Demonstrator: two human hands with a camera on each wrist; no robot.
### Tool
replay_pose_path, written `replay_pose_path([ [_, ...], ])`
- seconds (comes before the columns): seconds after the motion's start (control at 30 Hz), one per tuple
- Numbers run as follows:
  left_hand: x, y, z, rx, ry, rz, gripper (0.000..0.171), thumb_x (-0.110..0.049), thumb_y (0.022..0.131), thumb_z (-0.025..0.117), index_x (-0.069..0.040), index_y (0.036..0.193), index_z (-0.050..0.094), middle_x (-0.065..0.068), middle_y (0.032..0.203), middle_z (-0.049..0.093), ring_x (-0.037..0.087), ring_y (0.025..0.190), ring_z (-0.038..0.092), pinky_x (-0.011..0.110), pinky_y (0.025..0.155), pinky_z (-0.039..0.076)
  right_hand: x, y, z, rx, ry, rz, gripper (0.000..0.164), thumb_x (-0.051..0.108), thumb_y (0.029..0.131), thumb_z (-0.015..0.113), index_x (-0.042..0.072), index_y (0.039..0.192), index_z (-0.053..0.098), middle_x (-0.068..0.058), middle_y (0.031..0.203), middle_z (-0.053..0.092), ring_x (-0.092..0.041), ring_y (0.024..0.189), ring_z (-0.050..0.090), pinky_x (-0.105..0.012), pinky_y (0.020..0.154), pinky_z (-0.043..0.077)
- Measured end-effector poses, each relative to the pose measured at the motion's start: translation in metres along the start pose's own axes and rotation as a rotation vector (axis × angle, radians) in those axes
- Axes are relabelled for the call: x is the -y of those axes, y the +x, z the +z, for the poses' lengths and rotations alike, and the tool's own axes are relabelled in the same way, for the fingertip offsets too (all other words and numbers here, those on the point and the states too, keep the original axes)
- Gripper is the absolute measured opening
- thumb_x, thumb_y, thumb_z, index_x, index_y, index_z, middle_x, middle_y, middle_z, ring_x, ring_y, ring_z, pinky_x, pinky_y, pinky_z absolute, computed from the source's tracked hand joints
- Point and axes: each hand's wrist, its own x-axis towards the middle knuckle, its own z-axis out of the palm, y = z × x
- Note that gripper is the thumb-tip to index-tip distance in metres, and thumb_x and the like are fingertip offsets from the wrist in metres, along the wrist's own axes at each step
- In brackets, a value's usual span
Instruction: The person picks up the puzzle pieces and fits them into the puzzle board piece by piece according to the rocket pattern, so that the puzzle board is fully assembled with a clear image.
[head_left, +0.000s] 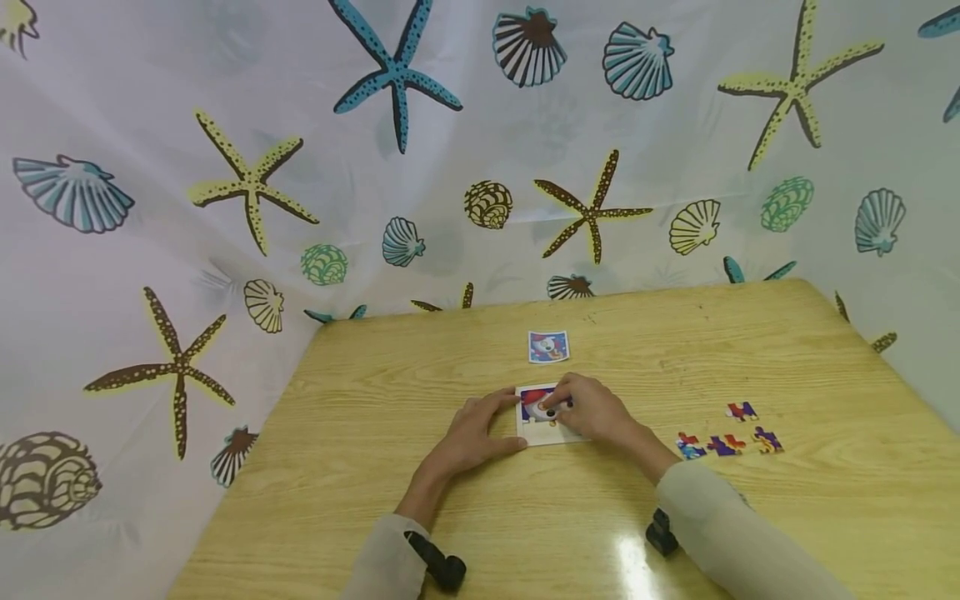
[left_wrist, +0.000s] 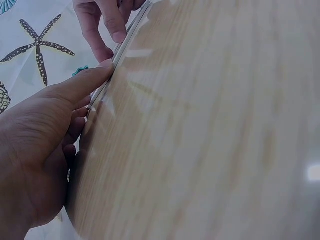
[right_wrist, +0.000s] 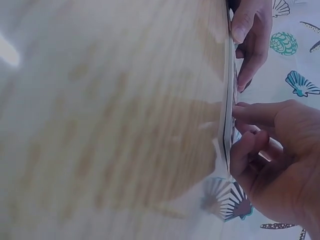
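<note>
In the head view a small white-framed jigsaw puzzle board (head_left: 542, 435) lies flat on the table, its upper part filled with a picture of a white animal face in a red hat. My left hand (head_left: 469, 433) holds the board at its left side, index finger near the upper corner and thumb at the lower one. Over the right part of the board, my right hand (head_left: 596, 408) pinches a puzzle piece between index finger and thumb, mostly hidden under the fingers. Both wrist views show the left hand (left_wrist: 45, 135) and the right hand (right_wrist: 280, 155) at the board's thin edge.
Several loose puzzle pieces (head_left: 725, 445) lie to the right on the wooden table (head_left: 360, 492). Behind the board sits a small picture card (head_left: 549, 347) with a similar animal. A sheet (head_left: 450, 167) printed with shells and starfish hangs behind the table.
</note>
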Motion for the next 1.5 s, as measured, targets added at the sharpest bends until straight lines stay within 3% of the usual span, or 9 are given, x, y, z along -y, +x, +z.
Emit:
replay_pose_path([
  [0.27,-0.001,0.001,0.001,0.002,0.006,0.0,0.072,-0.045,0.089,0.081,-0.023,0.152,0.054,-0.01,0.165,0.038,0.026,0.143,0.037,0.056,0.116,0.031,0.0,-0.008,-0.005,0.032,0.017,-0.034,0.028,0.0,0.093,0.069,0.009,0.117,0.08,-0.005,0.115,0.066,-0.02,0.095,0.059,-0.034,0.075,0.047],
  [0.57,-0.003,0.0,0.001,0.0,0.013,-0.014,0.073,-0.045,0.089,0.081,-0.023,0.153,0.053,-0.009,0.166,0.038,0.027,0.143,0.037,0.057,0.117,0.031,-0.01,-0.017,-0.016,0.077,0.125,-0.136,0.028,0.002,0.102,0.057,0.003,0.123,0.075,-0.014,0.126,0.07,-0.036,0.113,0.065,-0.054,0.096,0.052],
  [0.63,-0.003,0.0,0.001,-0.001,0.008,-0.016,0.073,-0.045,0.089,0.081,-0.023,0.152,0.054,-0.009,0.166,0.038,0.026,0.142,0.038,0.056,0.116,0.031,-0.014,-0.02,-0.019,0.084,0.16,-0.122,0.028,0.003,0.103,0.056,0.003,0.126,0.074,-0.016,0.13,0.068,-0.03,0.088,0.07,-0.048,0.078,0.058],
  [0.7,-0.003,-0.001,0.001,0.001,0.005,-0.017,0.073,-0.045,0.088,0.081,-0.023,0.152,0.054,-0.009,0.166,0.038,0.026,0.141,0.038,0.056,0.116,0.031,-0.016,-0.023,-0.022,0.078,0.17,-0.108,0.028,0.004,0.104,0.057,0.003,0.127,0.073,-0.018,0.134,0.066,-0.024,0.081,0.067,-0.041,0.072,0.057],
  [0.8,-0.003,-0.001,0.001,0.003,0.0,-0.019,0.073,-0.046,0.088,0.081,-0.023,0.152,0.054,-0.009,0.166,0.038,0.026,0.142,0.038,0.056,0.116,0.031,-0.019,-0.027,-0.029,0.066,0.174,-0.076,0.029,0.005,0.104,0.057,0.006,0.128,0.073,-0.018,0.137,0.064,-0.022,0.081,0.064,-0.036,0.067,0.053],
  [0.9,-0.002,0.0,0.0,0.006,0.003,-0.019,0.073,-0.045,0.089,0.081,-0.023,0.153,0.053,-0.009,0.166,0.037,0.026,0.143,0.037,0.056,0.117,0.03,-0.024,-0.033,-0.039,0.058,0.176,-0.074,0.03,0.006,0.105,0.057,0.005,0.131,0.071,-0.018,0.136,0.066,-0.03,0.093,0.066,-0.043,0.074,0.056],
  [1.0,-0.003,0.001,0.0,0.001,0.004,-0.01,0.073,-0.045,0.089,0.081,-0.023,0.152,0.053,-0.009,0.166,0.038,0.026,0.143,0.037,0.055,0.117,0.03,-0.031,-0.039,-0.049,0.061,0.214,-0.049,0.033,0.005,0.104,0.056,0.003,0.135,0.067,-0.021,0.135,0.064,-0.024,0.057,0.061,-0.04,0.054,0.055],
  [1.07,-0.002,0.0,0.0,-0.003,0.0,-0.005,0.073,-0.044,0.089,0.081,-0.022,0.152,0.054,-0.009,0.166,0.038,0.026,0.143,0.037,0.055,0.117,0.03,-0.036,-0.045,-0.054,0.065,0.25,-0.023,0.035,0.005,0.104,0.056,0.002,0.138,0.064,-0.024,0.136,0.063,-0.018,0.039,0.043,-0.036,0.04,0.046],
  [1.5,-0.002,-0.001,0.0,0.004,-0.001,0.004,0.073,-0.044,0.089,0.081,-0.02,0.153,0.053,-0.007,0.166,0.038,0.027,0.143,0.037,0.056,0.118,0.029,-0.072,-0.076,-0.092,0.026,0.239,0.022,0.039,0.004,0.103,0.058,0.0,0.142,0.059,-0.029,0.136,0.06,-0.01,0.04,0.036,-0.029,0.039,0.039],
])
